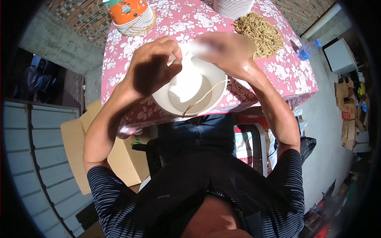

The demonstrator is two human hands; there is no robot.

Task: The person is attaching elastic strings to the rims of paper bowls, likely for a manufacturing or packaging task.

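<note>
A white paper bucket (pixel 163 96) sits at the near edge of the table, its open mouth toward me and sunlight falling inside. A thin tan twisted cord (pixel 208 92) hangs across the bucket's near right side. My left hand (pixel 154 65) is at the far left rim, fingers curled and thumb bent in toward them; what they pinch, if anything, is hidden. Over the far right rim is my right hand (pixel 228 49), its fingers smeared in a pale blur, so its grip cannot be made out.
A pile of tan cords (pixel 262 35) lies at the far right of the flowered tablecloth (pixel 123 71). Stacked orange-and-white buckets (pixel 131 16) stand far left, a white stack (pixel 233 8) at the back. A water bottle (pixel 308 50) is at right, a cardboard box (pixel 123 158) below left.
</note>
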